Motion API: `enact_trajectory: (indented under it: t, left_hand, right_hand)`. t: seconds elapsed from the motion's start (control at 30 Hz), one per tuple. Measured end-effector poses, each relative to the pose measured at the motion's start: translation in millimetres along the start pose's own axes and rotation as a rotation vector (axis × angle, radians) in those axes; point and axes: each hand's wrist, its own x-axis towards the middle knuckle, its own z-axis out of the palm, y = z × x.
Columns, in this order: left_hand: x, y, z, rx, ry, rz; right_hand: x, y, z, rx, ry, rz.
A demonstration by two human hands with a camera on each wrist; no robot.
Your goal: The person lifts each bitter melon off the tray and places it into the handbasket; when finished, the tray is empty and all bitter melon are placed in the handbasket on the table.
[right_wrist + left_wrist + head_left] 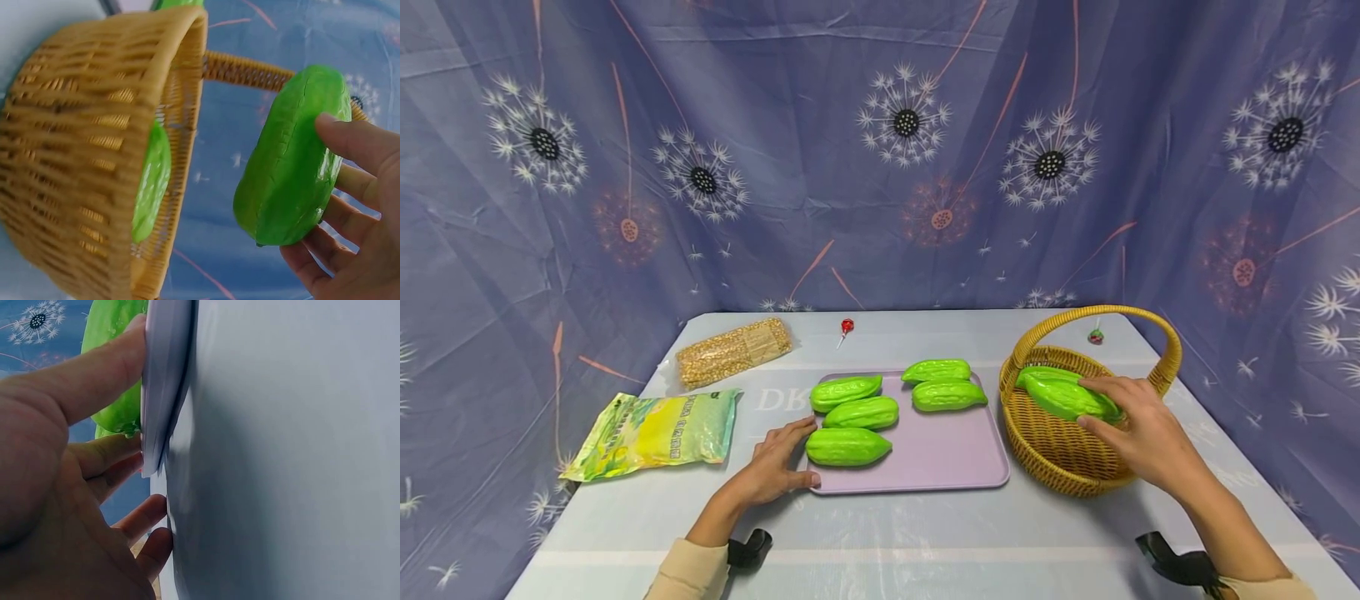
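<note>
My right hand (pixel 1146 421) grips a bright green bitter melon (pixel 1063 393), thumb on one side and fingers on the other, over the woven basket (pixel 1060 482). In the right wrist view, that melon is outside the rim, and a second bitter melon (pixel 152 184) lies inside the basket. My left hand (pixel 778 461) rests against the left edge of the lilac tray (pixel 940 454), its thumb and fingertips at the rim and its fingers loosely extended. On the tray, three bitter melons (pixel 848 447) lie at the left and two (pixel 950 395) at the back right.
A yellow-green bag (pixel 658 433) and a clear pack of golden grains (pixel 730 354) lie on the table's left side. A red lollipop (pixel 847 326) lies behind the tray, a dark red and green one (pixel 1096 337) behind the basket. The basket's tall handle (pixel 1097 312) arches upward.
</note>
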Motion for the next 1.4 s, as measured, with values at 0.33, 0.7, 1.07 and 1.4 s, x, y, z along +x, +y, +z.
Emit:
enact_trajectory:
  t: [0.33, 0.7, 1.07, 1.4]
  left_hand:
    - [0.6, -1.5, 0.9, -0.005, -0.006, -0.004]
    - [1.3, -1.8, 1.3, -0.004, -0.004, -0.01]
    - [1.3, -1.2, 0.8, 0.001, -0.007, -0.012]
    - [0.9, 0.2, 0.7, 0.002, -0.004, -0.006]
  right_hand:
    - [5.0, 26.0, 3.0, -0.068, -0.071, 0.046]
    - [23.3, 45.9, 5.0, -0.111, -0.197, 0.037]
    - [49.0, 50.5, 0.6, -0.147, -0.361, 0.057]
    - [65.9, 60.3, 10.0, -0.139, -0.447, 0.103]
